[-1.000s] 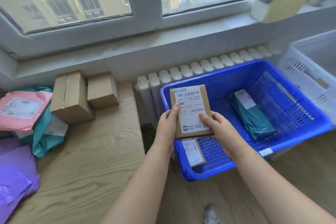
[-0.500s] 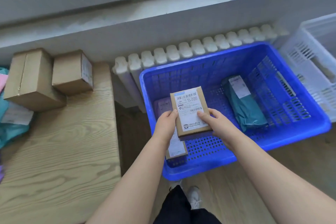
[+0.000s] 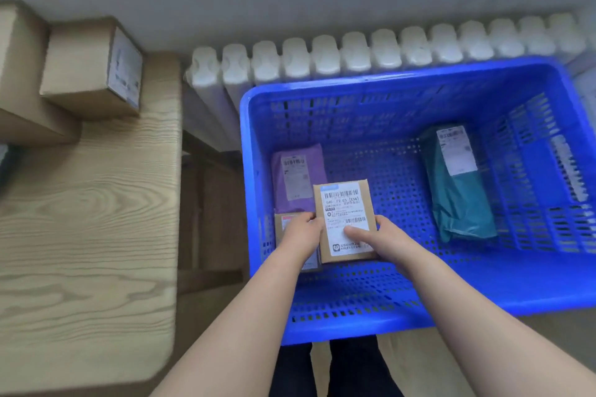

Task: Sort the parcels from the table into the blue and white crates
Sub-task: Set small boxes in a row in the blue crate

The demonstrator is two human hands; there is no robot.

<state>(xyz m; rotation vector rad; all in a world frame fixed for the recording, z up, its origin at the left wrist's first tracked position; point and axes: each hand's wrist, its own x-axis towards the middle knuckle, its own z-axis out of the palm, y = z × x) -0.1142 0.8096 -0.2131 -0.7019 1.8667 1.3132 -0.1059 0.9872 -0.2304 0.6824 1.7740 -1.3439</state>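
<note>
Labelled cardboard parcel (image 3: pixel 344 209) held low in the blue crate (image 3: pixel 387 82), at its front-left corner.
Left grip (image 3: pixel 301 235) and right grip (image 3: pixel 385 243) each pinch 1 long side, right thumb on the label, likely to set it flat, label up, beside the purple mailer (image 3: pixel 294 177).

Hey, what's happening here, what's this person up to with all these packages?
A person is sorting parcels. Both the left hand and the right hand grip a small labelled cardboard parcel, held low inside the blue crate. A purple mailer, a teal mailer and another small box already lie in that crate. Two cardboard boxes sit on the wooden table to the left.
</note>
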